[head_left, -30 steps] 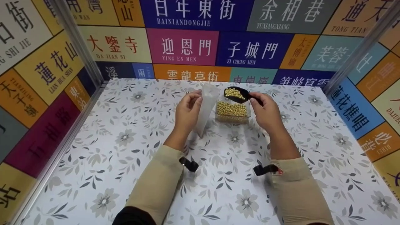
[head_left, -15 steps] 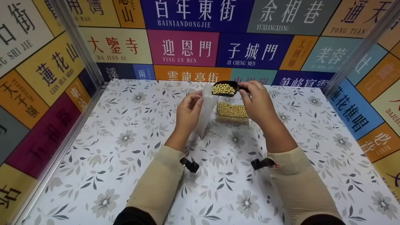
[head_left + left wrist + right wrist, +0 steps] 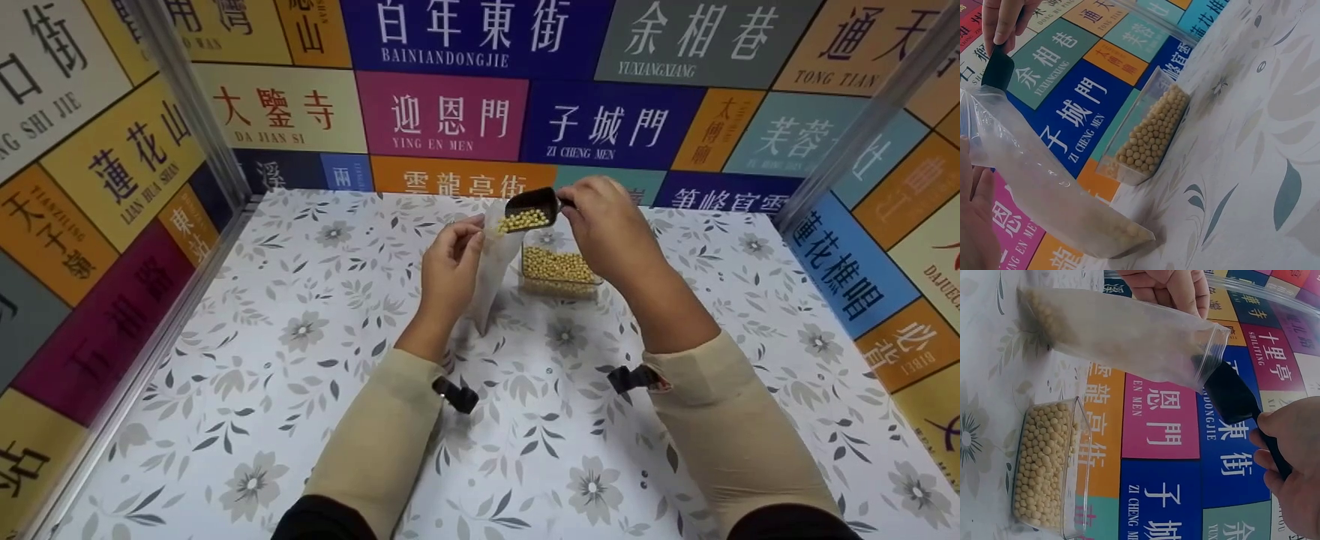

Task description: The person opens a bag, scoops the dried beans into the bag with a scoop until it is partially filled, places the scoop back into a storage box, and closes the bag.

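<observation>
- Pinching the edge of a cloudy, see-through bag [image 3: 491, 277], the person's left hand [image 3: 453, 259] has its fingers curled in toward the thumb, close to the bag's upper end.
- The bag hangs at a slant in front of that hand, its mouth up and its narrow lower corner pointing down; whether that corner touches the table, I cannot tell.
- A small heap of pale beans [image 3: 1053, 320] shows through the film at the bottom of the bag.
- The right hand [image 3: 611, 225] is closed around the handle of a black scoop [image 3: 546, 201], thumb laid along it.
- The scoop tips toward the bag with its front lip inside the opening, and yellow beans [image 3: 523, 220] lie against that lip, right at the mouth.
- Just below the scoop and beside the bag, a clear rectangular box [image 3: 559, 288] sits on the table, well filled with the same round beans.
- White cloth with grey flowers and leaves covers the table [image 3: 517, 465].
- Both forearms wear tan sleeves [image 3: 375, 427], each with a black clip [image 3: 455, 394] near the cuff.
- Behind, colourful wall panels [image 3: 442, 112] carry large Chinese characters.
</observation>
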The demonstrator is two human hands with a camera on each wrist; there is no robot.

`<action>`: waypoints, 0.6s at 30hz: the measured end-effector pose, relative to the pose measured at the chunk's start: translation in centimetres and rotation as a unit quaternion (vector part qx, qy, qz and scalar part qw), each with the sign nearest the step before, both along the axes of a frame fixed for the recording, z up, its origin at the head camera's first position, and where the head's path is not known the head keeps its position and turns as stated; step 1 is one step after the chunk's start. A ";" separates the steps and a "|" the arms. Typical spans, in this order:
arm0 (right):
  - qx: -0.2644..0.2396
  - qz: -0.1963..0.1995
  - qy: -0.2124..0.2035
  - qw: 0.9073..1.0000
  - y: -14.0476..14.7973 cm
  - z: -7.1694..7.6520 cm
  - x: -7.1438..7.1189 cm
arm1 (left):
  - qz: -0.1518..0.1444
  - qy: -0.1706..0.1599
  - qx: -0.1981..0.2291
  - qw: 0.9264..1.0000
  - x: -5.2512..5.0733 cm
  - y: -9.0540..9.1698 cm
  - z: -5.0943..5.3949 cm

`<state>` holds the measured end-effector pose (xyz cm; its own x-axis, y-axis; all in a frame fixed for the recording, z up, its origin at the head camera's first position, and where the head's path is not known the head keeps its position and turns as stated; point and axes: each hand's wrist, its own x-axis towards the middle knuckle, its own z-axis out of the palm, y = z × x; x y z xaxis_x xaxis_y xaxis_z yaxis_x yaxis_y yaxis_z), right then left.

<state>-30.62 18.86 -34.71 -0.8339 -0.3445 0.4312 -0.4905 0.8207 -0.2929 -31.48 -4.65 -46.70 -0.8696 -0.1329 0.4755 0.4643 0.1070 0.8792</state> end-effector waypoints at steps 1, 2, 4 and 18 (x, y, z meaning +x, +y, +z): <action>0.002 0.002 0.002 1.000 0.0 0.0 0.1 | 0.002 0.001 0.002 1.000 0.0 0.0 0.1; 0.004 0.003 0.006 1.000 -0.1 0.0 0.1 | 0.004 0.004 0.005 1.000 0.0 0.0 0.1; 0.006 0.005 0.011 1.000 -0.2 0.0 0.2 | 0.008 0.009 0.008 1.000 0.0 -0.1 0.2; -0.065 -0.015 -0.013 0.998 1.9 -1.3 0.0 | 0.011 0.002 0.011 1.000 -0.3 -0.3 -0.3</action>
